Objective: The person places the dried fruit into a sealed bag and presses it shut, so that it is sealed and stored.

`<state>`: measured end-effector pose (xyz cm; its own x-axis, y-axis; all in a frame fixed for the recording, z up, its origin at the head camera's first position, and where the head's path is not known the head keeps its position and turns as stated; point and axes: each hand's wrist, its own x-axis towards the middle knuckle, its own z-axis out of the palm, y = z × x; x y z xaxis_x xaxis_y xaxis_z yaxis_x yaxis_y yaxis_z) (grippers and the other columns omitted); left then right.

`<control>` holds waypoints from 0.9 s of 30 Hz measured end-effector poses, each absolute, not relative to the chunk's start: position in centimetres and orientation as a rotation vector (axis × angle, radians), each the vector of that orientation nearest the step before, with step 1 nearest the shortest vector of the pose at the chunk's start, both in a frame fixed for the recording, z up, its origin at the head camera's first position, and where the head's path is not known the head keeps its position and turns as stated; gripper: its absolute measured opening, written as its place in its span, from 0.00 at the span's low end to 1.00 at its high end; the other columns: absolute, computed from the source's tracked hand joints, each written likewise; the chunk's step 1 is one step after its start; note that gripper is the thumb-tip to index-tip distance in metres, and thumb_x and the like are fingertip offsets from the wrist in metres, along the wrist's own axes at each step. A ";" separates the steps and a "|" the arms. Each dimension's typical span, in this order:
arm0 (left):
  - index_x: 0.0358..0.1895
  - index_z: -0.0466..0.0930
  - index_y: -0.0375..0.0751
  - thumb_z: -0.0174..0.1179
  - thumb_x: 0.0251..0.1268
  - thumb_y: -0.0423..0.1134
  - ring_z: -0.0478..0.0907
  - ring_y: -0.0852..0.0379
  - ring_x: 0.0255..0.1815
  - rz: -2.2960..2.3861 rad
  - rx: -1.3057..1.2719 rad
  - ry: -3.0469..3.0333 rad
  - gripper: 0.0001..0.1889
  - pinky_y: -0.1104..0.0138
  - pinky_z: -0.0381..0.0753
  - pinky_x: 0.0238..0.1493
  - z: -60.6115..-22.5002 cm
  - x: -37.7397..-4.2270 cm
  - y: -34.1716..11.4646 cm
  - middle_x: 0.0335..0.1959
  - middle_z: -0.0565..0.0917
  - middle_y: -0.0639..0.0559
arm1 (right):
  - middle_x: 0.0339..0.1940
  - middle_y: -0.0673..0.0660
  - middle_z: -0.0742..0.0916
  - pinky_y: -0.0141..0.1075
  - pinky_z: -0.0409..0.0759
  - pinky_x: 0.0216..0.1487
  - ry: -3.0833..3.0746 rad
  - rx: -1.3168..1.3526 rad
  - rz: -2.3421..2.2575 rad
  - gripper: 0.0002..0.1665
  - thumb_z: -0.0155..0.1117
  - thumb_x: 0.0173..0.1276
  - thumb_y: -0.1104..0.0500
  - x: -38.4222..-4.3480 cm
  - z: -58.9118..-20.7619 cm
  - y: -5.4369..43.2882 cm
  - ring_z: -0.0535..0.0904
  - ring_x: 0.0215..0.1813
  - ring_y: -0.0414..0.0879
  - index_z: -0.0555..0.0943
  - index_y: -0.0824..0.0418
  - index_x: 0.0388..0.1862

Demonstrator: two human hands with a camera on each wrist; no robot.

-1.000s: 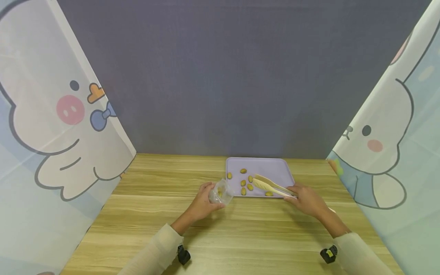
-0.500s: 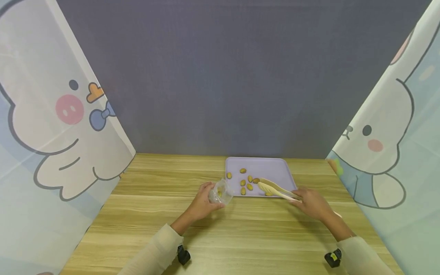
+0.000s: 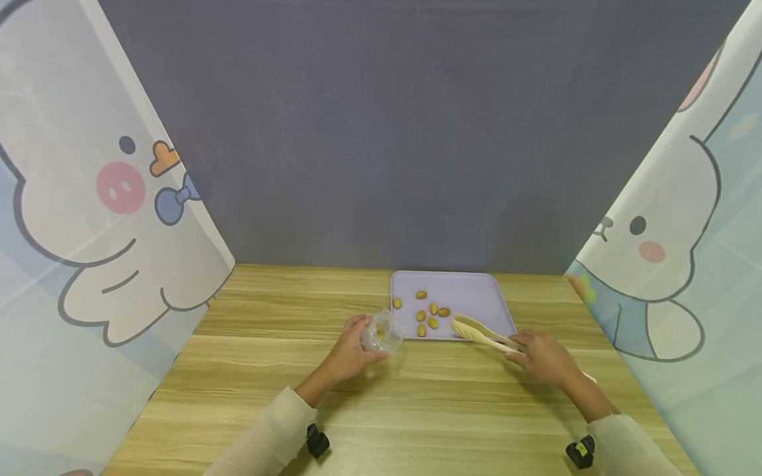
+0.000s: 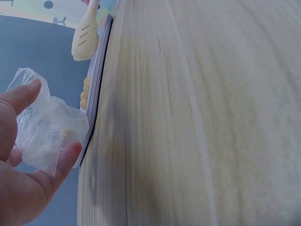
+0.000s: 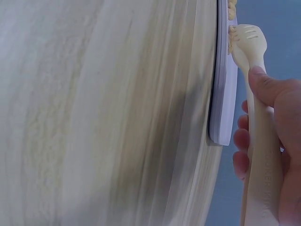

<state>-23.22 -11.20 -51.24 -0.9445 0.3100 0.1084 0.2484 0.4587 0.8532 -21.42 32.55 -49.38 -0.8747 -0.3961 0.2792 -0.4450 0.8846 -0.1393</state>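
My left hand [image 3: 351, 354] holds a clear plastic bag [image 4: 51, 127] by its sides, mouth spread, beside the tray's front left corner. A small yellowish piece [image 3: 381, 334] shows inside it. My right hand [image 3: 543, 357] grips cream slotted tongs [image 3: 485, 336] over the front right part of the lilac tray [image 3: 473, 291]. In the right wrist view the tongs' heads are close together, right at a bumpy golden piece [image 5: 231, 40] by the tray's rim. Several small oval yellow-brown pieces [image 3: 432, 322] lie scattered on the tray's left half.
The tray lies at the back of a wood-grain table [image 3: 381, 410], near a grey panel [image 3: 381, 145]. Cartoon-printed sheets [image 3: 673, 231] stand at both sides. Each sleeve carries a small black wrist camera [image 3: 317, 441].
The tongs have moved right and nearer the person, uncovering one piece in the tray's middle and covering the one by the front rim. My left hand and the bag have stayed put.
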 end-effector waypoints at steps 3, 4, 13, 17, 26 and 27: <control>0.72 0.68 0.36 0.77 0.56 0.47 0.71 0.37 0.66 1.515 0.510 2.633 0.42 0.50 0.80 0.56 -51.2 -23.2 -11.2 0.76 0.58 0.31 | 0.42 0.63 0.91 0.54 0.84 0.47 -2.816 0.636 0.287 0.21 0.76 0.62 0.51 -21.4 -49.5 32.7 0.88 0.44 0.60 0.88 0.66 0.46; 0.72 0.68 0.36 0.77 0.56 0.47 0.71 0.36 0.66 1.513 0.512 2.634 0.42 0.49 0.80 0.57 -51.2 -23.2 -11.2 0.76 0.57 0.31 | 0.43 0.63 0.91 0.54 0.84 0.47 -2.818 0.635 0.284 0.21 0.75 0.62 0.51 -21.4 -49.6 32.8 0.88 0.45 0.61 0.88 0.66 0.47; 0.72 0.68 0.37 0.77 0.56 0.47 0.70 0.35 0.68 1.515 0.504 2.628 0.42 0.48 0.80 0.58 -51.1 -23.1 -11.2 0.76 0.57 0.31 | 0.43 0.63 0.91 0.54 0.84 0.46 -2.826 0.628 0.257 0.20 0.75 0.63 0.51 -21.5 -49.8 33.1 0.88 0.44 0.60 0.88 0.65 0.47; 0.72 0.68 0.37 0.77 0.57 0.48 0.70 0.35 0.69 1.513 0.497 2.627 0.42 0.48 0.79 0.58 -51.1 -23.1 -11.1 0.76 0.57 0.32 | 0.44 0.65 0.90 0.55 0.84 0.48 -2.830 0.620 0.235 0.22 0.75 0.63 0.51 -21.4 -49.7 33.1 0.87 0.45 0.62 0.87 0.67 0.48; 0.72 0.68 0.36 0.77 0.57 0.47 0.70 0.35 0.69 1.511 0.495 2.631 0.42 0.47 0.78 0.60 -51.1 -23.2 -11.1 0.76 0.57 0.32 | 0.42 0.63 0.91 0.54 0.84 0.45 -2.819 0.626 0.231 0.21 0.75 0.63 0.52 -21.3 -49.5 32.8 0.88 0.42 0.60 0.87 0.66 0.47; 0.72 0.68 0.36 0.77 0.57 0.47 0.70 0.35 0.69 1.513 0.496 2.629 0.42 0.47 0.78 0.60 -51.1 -23.2 -11.1 0.76 0.57 0.32 | 0.42 0.63 0.91 0.53 0.84 0.45 -2.821 0.623 0.234 0.21 0.75 0.63 0.51 -21.3 -49.4 32.8 0.88 0.42 0.60 0.87 0.66 0.47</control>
